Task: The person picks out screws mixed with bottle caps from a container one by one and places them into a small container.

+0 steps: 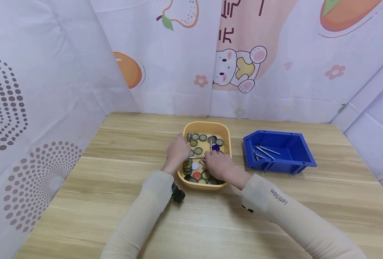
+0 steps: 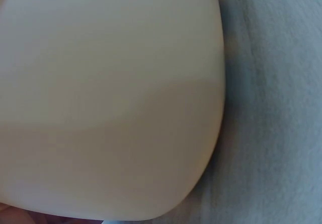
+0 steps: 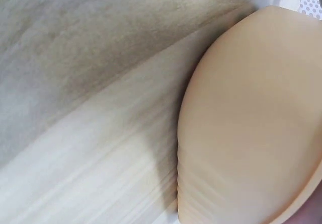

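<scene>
A yellow plastic tub (image 1: 207, 126) stands on the table, holding many bottle caps (image 1: 198, 150) and a few metal screws (image 1: 211, 146). My left hand (image 1: 178, 149) grips the tub's left rim, its fingertips hidden from the head view. Over the tub's right side, my right hand (image 1: 218, 164) reaches in with fingers bent down among the contents. A screw (image 1: 196, 157) lies across the tub left of those fingertips, and a second, shorter-looking one shows right at them. I cannot tell whether the fingers pinch it. Both wrist views show mainly the tub's outer wall (image 2: 110, 83) (image 3: 251, 113).
To the right of the tub stands a blue bin (image 1: 295, 163) with several screws (image 1: 266, 151) inside. Both are on a wood-grain table (image 1: 130, 144). A printed curtain (image 1: 178, 97) hangs behind the table and along its sides.
</scene>
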Demonstrator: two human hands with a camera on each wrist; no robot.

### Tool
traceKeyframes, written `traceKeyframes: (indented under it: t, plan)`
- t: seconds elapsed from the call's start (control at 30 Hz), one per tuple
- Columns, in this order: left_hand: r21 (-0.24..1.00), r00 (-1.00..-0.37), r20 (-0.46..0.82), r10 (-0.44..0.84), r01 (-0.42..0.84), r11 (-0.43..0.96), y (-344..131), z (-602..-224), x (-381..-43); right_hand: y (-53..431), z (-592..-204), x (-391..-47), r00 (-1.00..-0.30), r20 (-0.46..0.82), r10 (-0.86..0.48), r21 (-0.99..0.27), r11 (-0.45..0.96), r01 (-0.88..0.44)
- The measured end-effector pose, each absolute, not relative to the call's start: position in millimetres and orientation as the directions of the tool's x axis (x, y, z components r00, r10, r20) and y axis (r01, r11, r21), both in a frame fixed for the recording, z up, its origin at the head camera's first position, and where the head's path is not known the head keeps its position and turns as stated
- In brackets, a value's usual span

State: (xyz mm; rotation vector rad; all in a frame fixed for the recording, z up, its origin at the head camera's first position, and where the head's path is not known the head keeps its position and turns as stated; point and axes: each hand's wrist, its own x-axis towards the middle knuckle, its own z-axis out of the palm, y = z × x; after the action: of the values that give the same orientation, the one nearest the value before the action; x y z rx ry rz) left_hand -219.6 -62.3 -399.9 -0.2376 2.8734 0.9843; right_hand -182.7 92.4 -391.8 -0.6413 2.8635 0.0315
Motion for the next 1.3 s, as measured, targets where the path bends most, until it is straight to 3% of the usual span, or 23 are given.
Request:
traceKeyframes:
  t: [0.57, 0.87, 1.1, 1.3]
  plan:
    - [0.606, -0.981, -0.148, -0.125, -0.19, 0.773, -61.0, -398.0, -219.1, 93.3, -398.5, -181.7, -0.874, -0.226, -0.43, 0.032, 0.893, -0.448]
    - [0.605, -0.98, -0.153, -0.125, -0.193, 0.772, -61.1, -397.4, -218.8, 94.5, -399.4, -181.4, -0.875, -0.131, -0.466, 0.024, 0.881, -0.473]
    - [0.606, -0.981, -0.145, -0.127, -0.19, 0.773, -61.1, -396.8, -218.6, 95.5, -399.0, -183.4, -0.889, -0.038, -0.457, -0.062, 0.889, -0.454]
    - [0.605, -0.981, -0.148, -0.126, -0.191, 0.773, -61.2, -396.8, -218.4, 96.6, -397.7, -184.6, -0.889, -0.031, -0.458, -0.09, 0.887, -0.454]
